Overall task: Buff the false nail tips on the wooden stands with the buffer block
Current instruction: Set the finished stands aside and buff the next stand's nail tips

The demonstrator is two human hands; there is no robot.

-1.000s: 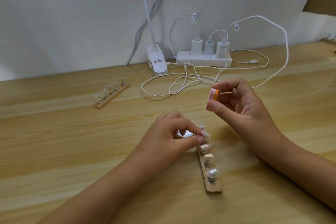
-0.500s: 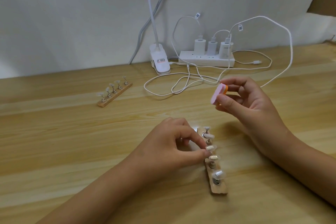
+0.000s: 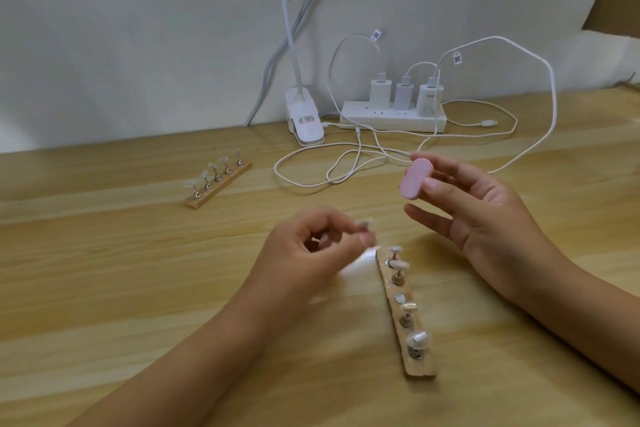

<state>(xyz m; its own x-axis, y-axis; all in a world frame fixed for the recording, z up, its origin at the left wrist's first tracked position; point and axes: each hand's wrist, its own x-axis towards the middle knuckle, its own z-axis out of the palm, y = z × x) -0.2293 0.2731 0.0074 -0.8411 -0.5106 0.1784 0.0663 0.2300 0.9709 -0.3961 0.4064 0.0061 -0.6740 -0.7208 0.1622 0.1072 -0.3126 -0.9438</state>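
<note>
Where the wooden worktop (image 3: pixel 104 288) meets the white wall (image 3: pixel 138 28), a power strip (image 3: pixel 393 120) lies with three chargers (image 3: pixel 380 94) plugged in. White cables (image 3: pixel 346 163) loop in front of it. A clip lamp (image 3: pixel 304 121) is just left of it, its neck cut off at the top edge.

Both forearms enter from the bottom edge. Right hand (image 3: pixel 491 229) is raised over the worktop and pinches the buffer block (image 3: pixel 415 178) between thumb and fingertips, other fingers loose. The block's pink face is turned to the camera. Its long axis tilts from lower left to upper right, above and behind the near stand. Left hand (image 3: pixel 304 253) is curled and motion-blurred just left of that stand's far end. It pinches a pale piece (image 3: pixel 363 225), too smeared to name.

Near wooden stand (image 3: pixel 419 368) has its long axis pointing away from the camera, far end leaning left. It carries four pegs with nail tips (image 3: pixel 400 265), and a bare metal disc (image 3: pixel 400 297) shows in the middle spot. Far wooden stand (image 3: pixel 221 188) lies well apart to the left on a diagonal, holding five pegs with clear tips (image 3: pixel 223 159), small and hard to make out.
</note>
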